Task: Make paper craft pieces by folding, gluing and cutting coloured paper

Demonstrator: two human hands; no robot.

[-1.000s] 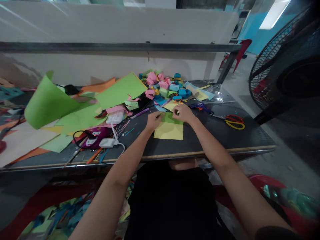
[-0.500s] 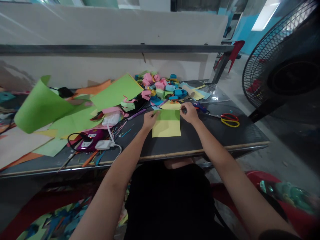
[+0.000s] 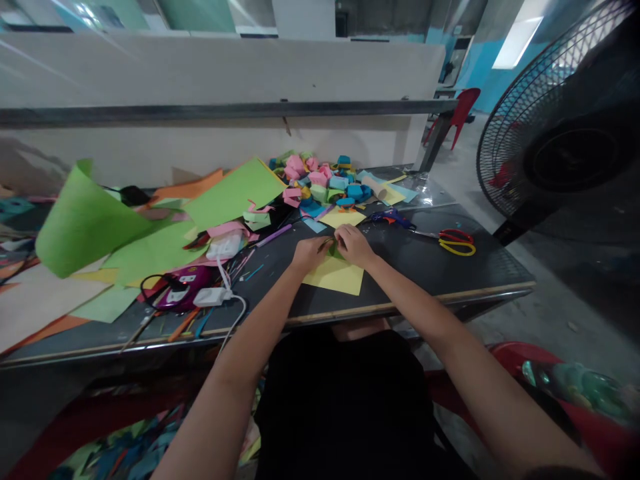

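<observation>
My left hand (image 3: 309,254) and my right hand (image 3: 353,246) meet near the front of the dark table. Their fingers are closed in a pinch on a small piece of green paper (image 3: 333,252), mostly hidden by the fingertips. Under and in front of them lies a yellow sheet of paper (image 3: 340,277), slightly turned. Whether the green and the yellow are one sheet, I cannot tell. Just beyond the hands is another yellow paper piece (image 3: 345,218). To the right are a blue glue gun (image 3: 391,217) and scissors (image 3: 456,241) with red and yellow handles.
A pile of small folded paper pieces (image 3: 325,179) is at the back. Large green sheets (image 3: 235,193), a purple power strip (image 3: 185,287) and white plugs (image 3: 213,296) with cables occupy the left. A black fan (image 3: 565,140) stands at the right.
My hands were apart at the two ends of a green band along the yellow sheet's top. They have come together, covering most of the green, and the yellow sheet has turned slightly.
</observation>
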